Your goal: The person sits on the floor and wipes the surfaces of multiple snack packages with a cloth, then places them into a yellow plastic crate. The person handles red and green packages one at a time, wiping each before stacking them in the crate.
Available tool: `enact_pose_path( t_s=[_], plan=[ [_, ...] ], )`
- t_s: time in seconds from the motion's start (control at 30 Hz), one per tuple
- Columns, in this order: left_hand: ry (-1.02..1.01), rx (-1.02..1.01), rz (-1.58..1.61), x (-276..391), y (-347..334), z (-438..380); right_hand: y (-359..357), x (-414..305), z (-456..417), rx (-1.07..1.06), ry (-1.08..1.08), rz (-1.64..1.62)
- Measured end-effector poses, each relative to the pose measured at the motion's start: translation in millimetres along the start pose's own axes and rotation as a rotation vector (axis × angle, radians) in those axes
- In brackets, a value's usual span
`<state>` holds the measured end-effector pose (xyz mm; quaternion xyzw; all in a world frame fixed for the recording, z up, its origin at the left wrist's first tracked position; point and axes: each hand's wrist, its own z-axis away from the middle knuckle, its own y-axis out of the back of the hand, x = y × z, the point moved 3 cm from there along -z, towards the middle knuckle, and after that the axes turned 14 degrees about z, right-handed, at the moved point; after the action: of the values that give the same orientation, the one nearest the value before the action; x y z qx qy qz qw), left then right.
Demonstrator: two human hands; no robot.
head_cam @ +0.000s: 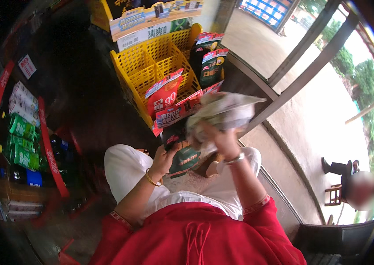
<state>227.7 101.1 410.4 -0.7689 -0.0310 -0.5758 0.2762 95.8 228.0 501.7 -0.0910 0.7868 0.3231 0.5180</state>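
Note:
My left hand (162, 161) grips a dark green snack packet (186, 162) by its left edge, low between my knees. A crumpled pale cloth (228, 111), blurred by motion, is bunched in my right hand (221, 139) above and to the right of that packet. Part of the packet's upper end is hidden behind the cloth. Just beyond both hands stands a yellow plastic display rack (132, 71) with perforated dividers. It holds a red packet (166, 94) at the front and dark green packets (212, 69) on the right.
Left of me, a shelf with red edge strips (48, 145) holds green bottles (24, 142) and dark bottles. A metal-framed glass door (306, 71) borders the rack's right side. Outside, a person (339, 168) sits near a wooden stool (333, 195).

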Motion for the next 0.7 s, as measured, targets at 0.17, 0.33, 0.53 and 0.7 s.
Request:
enact_pose_path(
  t_s=[0.17, 0.33, 0.53, 0.7],
  plan=[
    [0.015, 0.107, 0.507, -16.6, 6.3, -7.4, -90.3, -2.0, 47.9, 0.029, 0.652, 1.091],
    [0.132, 0.353, 0.355, 10.0, 22.2, -17.6, -90.8, 56.3, 91.2, -0.244, 0.564, 0.972],
    [0.053, 0.276, 0.339, 35.9, 23.0, -22.6, -42.3, 125.2, 94.2, -0.198, -0.012, 0.183],
    [0.051, 0.265, 0.22, 51.1, 21.7, -19.2, 25.5, 94.0, 67.8, -0.065, -0.565, -0.862]
  ],
)
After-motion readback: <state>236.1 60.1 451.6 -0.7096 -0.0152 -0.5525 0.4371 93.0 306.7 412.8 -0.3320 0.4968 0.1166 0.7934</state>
